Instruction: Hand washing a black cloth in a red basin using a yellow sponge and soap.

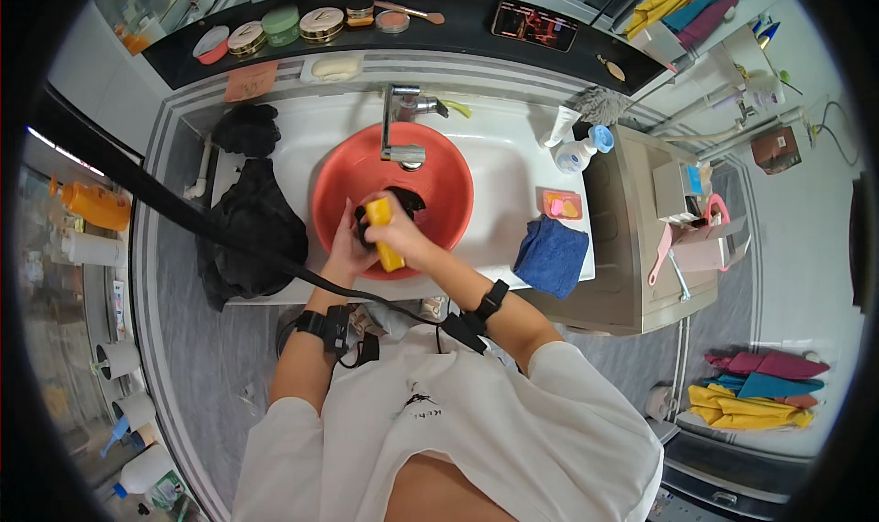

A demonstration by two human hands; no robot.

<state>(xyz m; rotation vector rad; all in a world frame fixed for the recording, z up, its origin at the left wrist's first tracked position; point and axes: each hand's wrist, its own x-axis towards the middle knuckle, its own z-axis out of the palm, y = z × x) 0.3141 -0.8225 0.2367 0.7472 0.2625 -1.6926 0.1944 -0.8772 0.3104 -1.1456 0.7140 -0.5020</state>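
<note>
A: How far along does the work look?
B: Under way, I'd judge, and unfinished: the right hand (404,235) grips a yellow block (391,257) close against a dark bundle (362,223), which the left hand (344,248) holds, just left of the frame's centre
A: Is it inside the basin?
B: Over the round, smooth red basin (450,183), under the shiny metal tap (403,152)
A: And what's left?
B: Can't tell; a limp, fuzzy-looking black cloth (267,201) and a smaller black heap (247,130) lie left of centre, perhaps done, perhaps waiting
A: Other textures?
B: A folded blue cloth (552,255), right of centre, on the glossy white sink (508,165)
</note>
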